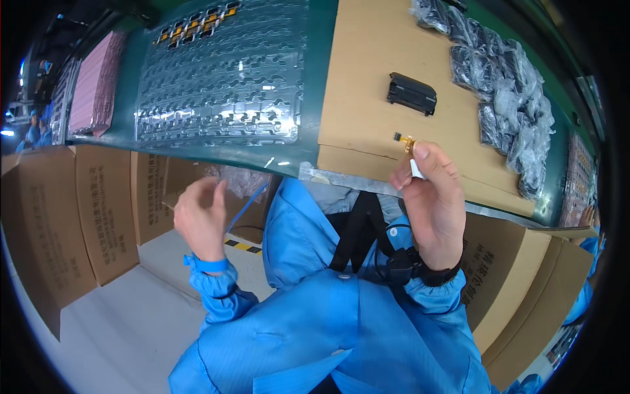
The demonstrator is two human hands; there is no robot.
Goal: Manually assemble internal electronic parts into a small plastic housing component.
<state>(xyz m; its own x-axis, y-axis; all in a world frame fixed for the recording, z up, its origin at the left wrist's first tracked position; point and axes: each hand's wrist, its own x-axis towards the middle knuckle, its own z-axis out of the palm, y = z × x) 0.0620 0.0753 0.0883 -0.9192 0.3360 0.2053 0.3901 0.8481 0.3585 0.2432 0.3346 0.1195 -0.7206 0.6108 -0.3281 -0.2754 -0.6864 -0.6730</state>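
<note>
My right hand [436,203] is raised at the table's front edge, with thumb and fingers pinched on a small gold flex cable [407,142]. A black connector tops the cable, and a white tab [417,169] shows between the fingers. My left hand [202,217] hangs in front of the table above a cardboard box with clear plastic in it. Its fingers are loosely curled, with the thumb apart, and nothing shows in them. Beyond the right hand, a black plastic housing [412,94] lies on the cardboard sheet [364,85].
Several black parts in clear bags [508,111] lie along the sheet's right side. A clear blister tray [216,92] at left has several gold-and-black parts at its far end. Beside it stands a pink stack [97,85]. Cardboard boxes [105,217] flank me; a blue cord [246,209] runs near my left wrist.
</note>
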